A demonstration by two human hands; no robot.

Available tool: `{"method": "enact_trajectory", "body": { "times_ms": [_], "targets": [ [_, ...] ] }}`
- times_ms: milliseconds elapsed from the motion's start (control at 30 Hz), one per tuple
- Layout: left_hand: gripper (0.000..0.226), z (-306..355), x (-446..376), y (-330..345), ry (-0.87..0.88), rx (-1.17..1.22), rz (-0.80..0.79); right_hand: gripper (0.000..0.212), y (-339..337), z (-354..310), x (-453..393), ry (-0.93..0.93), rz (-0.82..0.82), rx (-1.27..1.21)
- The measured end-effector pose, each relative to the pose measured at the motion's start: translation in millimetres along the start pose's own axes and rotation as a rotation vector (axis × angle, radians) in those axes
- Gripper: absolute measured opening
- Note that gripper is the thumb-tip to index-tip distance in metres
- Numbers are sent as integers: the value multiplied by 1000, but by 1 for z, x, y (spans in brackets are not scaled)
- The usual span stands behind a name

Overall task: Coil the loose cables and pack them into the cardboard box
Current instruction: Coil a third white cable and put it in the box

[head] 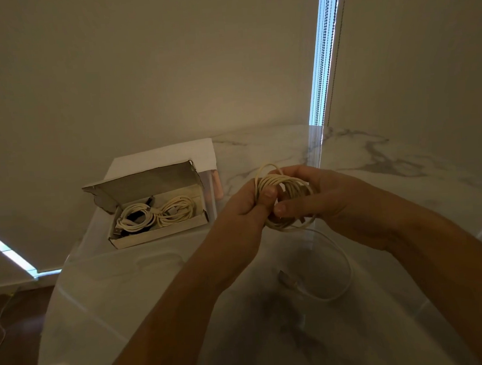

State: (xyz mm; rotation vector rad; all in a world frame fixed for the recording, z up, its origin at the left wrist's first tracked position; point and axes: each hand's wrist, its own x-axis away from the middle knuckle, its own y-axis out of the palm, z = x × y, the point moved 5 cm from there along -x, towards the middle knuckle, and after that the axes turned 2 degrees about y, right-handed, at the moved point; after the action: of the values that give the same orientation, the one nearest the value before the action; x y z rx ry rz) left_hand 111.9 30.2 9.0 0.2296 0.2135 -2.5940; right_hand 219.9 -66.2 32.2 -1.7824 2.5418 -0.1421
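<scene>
Cable (283, 184) sits half-coiled, gripped by my left hand (247, 204) and right hand (328, 196) above the tabletop (402, 166). I should wind its loose tail evenly; the cardboard box (151, 213) waits at nine o'clock.

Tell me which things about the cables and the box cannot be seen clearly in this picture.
- Head view: coil, its middle covered by the left hand and right hand.
- Loose tail's plug: blurred, type unclear.
- Cardboard box: dark item under the packed cables, too small to identify.
</scene>
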Motion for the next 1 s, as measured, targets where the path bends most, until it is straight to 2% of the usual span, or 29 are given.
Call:
{"method": "enact_trajectory", "body": {
  "times_ms": [133,333,433,633,767,833,1000],
  "targets": [
    [26,0,-1,-2,18,-28,46,59,-3,-1,-1,-68,30,109],
    [26,0,-2,-7,-43,211,95,62,-5,-9,-2,-228,151,325],
    [25,1,-3,-10,-60,266,124,50,-3,-14,1,-347,239,417],
    [27,2,-2,-13,-45,214,156,19,3,-22,10,-622,397,881],
    [25,4,-2,-13,-36,215,161,16,3,-19,8,-667,428,1065],
    [24,5,-2,-13,-29,196,167,15,4,-17,6,-669,422,1083],
    [30,2,-3,-18,7,2,179,13,-5,-23,9,-636,470,904]
  ]
}}
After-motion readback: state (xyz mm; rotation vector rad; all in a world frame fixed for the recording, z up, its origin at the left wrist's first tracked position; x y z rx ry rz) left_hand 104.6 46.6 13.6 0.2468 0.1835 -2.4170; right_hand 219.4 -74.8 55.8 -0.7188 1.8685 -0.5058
